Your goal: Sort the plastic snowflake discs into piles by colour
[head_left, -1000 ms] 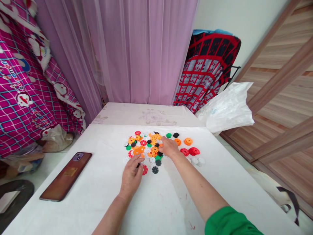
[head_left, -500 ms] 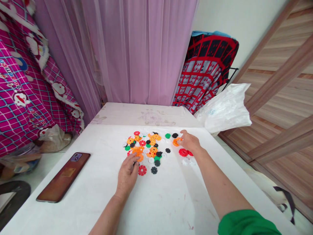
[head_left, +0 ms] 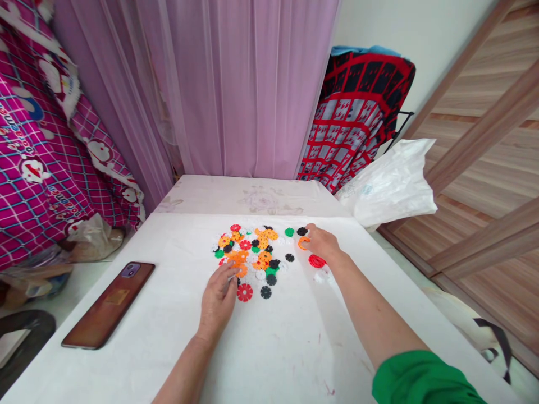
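Observation:
On the white table, several flower-shaped plastic discs lie in a loose pile, orange, red, black, green and white, with orange discs (head_left: 238, 258) in its middle. My left hand (head_left: 219, 297) rests at the pile's near left side, fingers stretched and slightly apart, tips touching the orange pieces. A red disc (head_left: 245, 292) and a black disc (head_left: 265, 292) lie to the right of it. Right of the pile, my right hand (head_left: 323, 246) reaches over an orange disc (head_left: 303, 242), partly covering it. Its fingers are apart, the uppermost close by a black disc (head_left: 302, 231).
A brown phone (head_left: 110, 306) lies on the table's left. Beside my right hand are a green disc (head_left: 289, 232), red discs (head_left: 316, 261) and white discs (head_left: 320, 276). A white plastic bag (head_left: 389, 185) stands past the right edge; a purple curtain (head_left: 248, 90) hangs behind.
My right hand has shifted slightly left, toward the black disc, and covers more of the orange disc. My left hand has stayed nearly still at the pile.

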`<state>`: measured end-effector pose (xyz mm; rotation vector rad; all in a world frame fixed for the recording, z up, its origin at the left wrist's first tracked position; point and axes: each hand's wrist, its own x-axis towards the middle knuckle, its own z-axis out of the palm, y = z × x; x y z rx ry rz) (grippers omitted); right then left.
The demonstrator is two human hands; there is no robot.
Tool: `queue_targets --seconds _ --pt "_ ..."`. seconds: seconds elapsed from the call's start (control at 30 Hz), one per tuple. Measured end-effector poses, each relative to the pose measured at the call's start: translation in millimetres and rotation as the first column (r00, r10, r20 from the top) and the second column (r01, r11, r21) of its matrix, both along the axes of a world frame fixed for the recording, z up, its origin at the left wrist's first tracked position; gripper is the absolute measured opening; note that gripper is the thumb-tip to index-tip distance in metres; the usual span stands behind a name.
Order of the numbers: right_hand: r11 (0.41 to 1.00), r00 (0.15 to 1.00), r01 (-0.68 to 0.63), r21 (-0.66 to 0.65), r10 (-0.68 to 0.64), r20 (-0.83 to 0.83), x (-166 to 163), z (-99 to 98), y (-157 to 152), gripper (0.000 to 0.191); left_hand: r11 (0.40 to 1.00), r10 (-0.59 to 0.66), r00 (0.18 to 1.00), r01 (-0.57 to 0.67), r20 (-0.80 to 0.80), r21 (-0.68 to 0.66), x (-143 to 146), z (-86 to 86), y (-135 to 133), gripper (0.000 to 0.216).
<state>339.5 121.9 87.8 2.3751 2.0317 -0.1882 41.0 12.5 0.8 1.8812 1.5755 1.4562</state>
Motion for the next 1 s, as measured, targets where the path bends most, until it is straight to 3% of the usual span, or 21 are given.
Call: queue_targets --seconds 0.2,0.43,0.67,1.0 --pt "0.982 0.987 -0.148 0.12 0.154 -0.036 -16.1 4.3 -16.9 0.028 1.0 0.01 1.0 -0.01 0.013 -0.009 0.4 -2.2 -0.1 0.023" --pt "0.918 0.903 -0.391 0.067 0.396 -0.169 -77.6 -14.8 -37.6 0.025 1.0 0.013 0.999 -0.013 0.032 -0.001 -1.9 -2.9 1.3 0.023" --pt "0.945 0.932 -0.327 0.029 0.328 -0.158 -103.0 -20.7 -34.0 0.032 1.0 0.021 0.999 -0.02 0.035 -0.02 -3.0 -2.8 2.3 0.025" --pt "0.969 0.924 -0.245 -0.02 0.227 -0.307 -113.9 -26.5 -22.2 0.043 1.0 0.013 0.999 -0.012 0.047 -0.01 -2.4 -3.7 3.1 0.024"
